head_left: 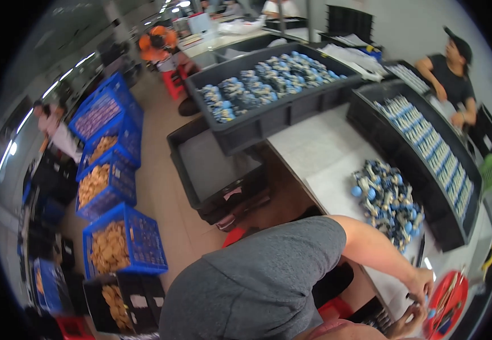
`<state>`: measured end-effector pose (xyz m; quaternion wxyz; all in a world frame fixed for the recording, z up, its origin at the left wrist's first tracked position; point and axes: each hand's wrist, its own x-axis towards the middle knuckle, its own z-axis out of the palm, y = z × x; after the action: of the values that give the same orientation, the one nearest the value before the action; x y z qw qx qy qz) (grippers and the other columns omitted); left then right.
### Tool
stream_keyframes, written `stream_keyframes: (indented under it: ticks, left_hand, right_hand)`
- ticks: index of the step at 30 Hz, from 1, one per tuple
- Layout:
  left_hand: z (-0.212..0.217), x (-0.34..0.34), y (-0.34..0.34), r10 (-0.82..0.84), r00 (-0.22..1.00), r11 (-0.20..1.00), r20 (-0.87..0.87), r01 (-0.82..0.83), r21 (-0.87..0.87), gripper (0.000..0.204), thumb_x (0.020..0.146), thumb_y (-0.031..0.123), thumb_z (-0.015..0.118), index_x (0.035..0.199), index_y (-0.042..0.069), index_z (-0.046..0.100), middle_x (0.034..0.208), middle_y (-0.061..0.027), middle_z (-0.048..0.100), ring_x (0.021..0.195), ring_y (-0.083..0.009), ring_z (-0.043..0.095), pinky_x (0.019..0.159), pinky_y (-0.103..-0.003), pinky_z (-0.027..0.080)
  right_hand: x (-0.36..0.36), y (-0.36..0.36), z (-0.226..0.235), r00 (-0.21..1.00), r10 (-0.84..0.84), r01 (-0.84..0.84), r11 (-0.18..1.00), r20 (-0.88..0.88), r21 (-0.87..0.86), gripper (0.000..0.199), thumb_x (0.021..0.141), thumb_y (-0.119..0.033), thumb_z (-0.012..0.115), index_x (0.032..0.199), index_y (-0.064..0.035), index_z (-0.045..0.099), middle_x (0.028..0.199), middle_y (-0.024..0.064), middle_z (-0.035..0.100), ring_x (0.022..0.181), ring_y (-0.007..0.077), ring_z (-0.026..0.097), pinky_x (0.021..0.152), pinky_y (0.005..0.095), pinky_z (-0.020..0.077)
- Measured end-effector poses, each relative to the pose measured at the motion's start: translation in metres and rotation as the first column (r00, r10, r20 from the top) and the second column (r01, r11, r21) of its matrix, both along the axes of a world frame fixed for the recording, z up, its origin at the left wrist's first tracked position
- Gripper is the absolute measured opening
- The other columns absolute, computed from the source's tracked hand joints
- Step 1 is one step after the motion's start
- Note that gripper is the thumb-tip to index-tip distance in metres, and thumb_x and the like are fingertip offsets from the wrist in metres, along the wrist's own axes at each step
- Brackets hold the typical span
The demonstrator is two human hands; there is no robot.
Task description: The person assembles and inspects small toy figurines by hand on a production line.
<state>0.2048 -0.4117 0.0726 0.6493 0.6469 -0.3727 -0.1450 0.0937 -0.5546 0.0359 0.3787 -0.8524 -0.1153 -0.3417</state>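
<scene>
Right hand (421, 281) at the lower right edge of the worktop (325, 153), fingers (427, 294) curled narrow, pinching a small blue-capped item (430, 311) just above the red tray (448, 309); item too small and blurred to name closer. Left hand (407, 322) just below it, fingers bent inward toward the same spot, near the right hand; cannot tell whether they grip anything. Right forearm runs bare from a grey sleeve (291, 255) across the worktop edge. Red tray is round-ish, holds thin stick-like tools, sits at the frame's lower right, touching the hands' area. Just beyond the right forearm, a loose heap of blue-and-white small bottles (390, 201) lies on the white worktop, caps blue, jumbled. Behind the heap, a long black crate (455, 226) with the same pieces laid in neat rows. Farther back, a large black crate (274, 116) filled with more blue-and-white pieces, piled. Empty-looking black bin (212, 164) sits lower, left of the worktop. On the floor at left, blue crates (127, 238) with tan pieces. Another person in a dark shirt (452, 73) sits at the far right, well apart.
</scene>
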Motion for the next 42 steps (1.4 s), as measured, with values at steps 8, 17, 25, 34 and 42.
stream_keyframes:
  ticks: [8, 17, 25, 34, 42]
  left_hand:
    - [0.015, -0.007, 0.047, 0.127, 0.974, 0.986, -0.185, -0.105, 0.128, 0.013, 0.065, 0.011, 0.066, 0.073, 0.001, 0.067, 0.066, -0.0058, 0.065, 0.058, -0.0118, 0.06, 0.053, -0.025, 0.047]
    - [-0.039, 0.032, 0.01, 0.189, 0.968, 0.978, -0.167, -0.201, -0.055, 0.031, 0.064, 0.008, 0.074, 0.092, 0.007, 0.061, 0.081, -0.0048, 0.061, 0.076, -0.0147, 0.058, 0.068, -0.031, 0.049]
    - [-0.001, 0.024, -0.007, 0.022, 0.933, 0.998, -0.358, -0.04, -0.041, 0.025, 0.081, 0.0, 0.059, 0.106, -0.002, 0.057, 0.089, -0.0048, 0.063, 0.079, -0.0093, 0.058, 0.071, -0.021, 0.047]
    - [-0.001, 0.012, -0.035, -0.054, 0.975, 0.996, -0.215, 0.068, 0.06, 0.03, 0.085, 0.002, 0.056, 0.114, -0.001, 0.054, 0.101, -0.0063, 0.061, 0.09, -0.0114, 0.057, 0.083, -0.025, 0.046]
    - [-0.003, 0.017, -0.047, -0.069, 0.978, 0.996, -0.198, 0.078, 0.038, 0.031, 0.083, 0.002, 0.057, 0.113, -0.002, 0.054, 0.099, -0.0069, 0.061, 0.088, -0.0116, 0.058, 0.079, -0.024, 0.046]
  right_hand:
    - [0.019, 0.063, 0.043, 0.875, 0.144, -0.01, 0.96, 0.463, -0.28, 0.009, 0.081, -0.008, 0.062, 0.076, -0.0035, 0.055, 0.074, 0.0109, 0.058, 0.073, 0.0254, 0.057, 0.065, 0.0339, 0.0459]
    - [-0.021, 0.055, 0.012, 0.981, -0.097, 0.138, 0.96, 0.17, -0.246, 0.017, 0.074, 0.007, 0.06, 0.088, 0.001, 0.055, 0.086, 0.0146, 0.059, 0.088, 0.0333, 0.056, 0.087, 0.0467, 0.0406]
    - [-0.068, 0.031, 0.01, 0.926, -0.378, 0.361, 0.857, -0.029, 0.366, 0.013, 0.072, 0.008, 0.061, 0.078, -0.0009, 0.054, 0.078, 0.0061, 0.055, 0.071, 0.0156, 0.051, 0.067, 0.0247, 0.043]
    - [-0.127, 0.019, -0.02, 0.871, -0.472, 0.445, 0.636, -0.138, 0.631, 0.022, 0.078, 0.002, 0.065, 0.091, -0.0026, 0.047, 0.082, 0.0044, 0.056, 0.073, 0.0095, 0.052, 0.07, 0.0222, 0.0436]
    - [-0.132, 0.027, -0.029, 0.875, -0.458, 0.444, 0.63, -0.158, 0.637, 0.031, 0.078, 0.001, 0.065, 0.097, -0.0054, 0.041, 0.079, 0.0042, 0.058, 0.071, 0.0092, 0.053, 0.068, 0.0212, 0.043]
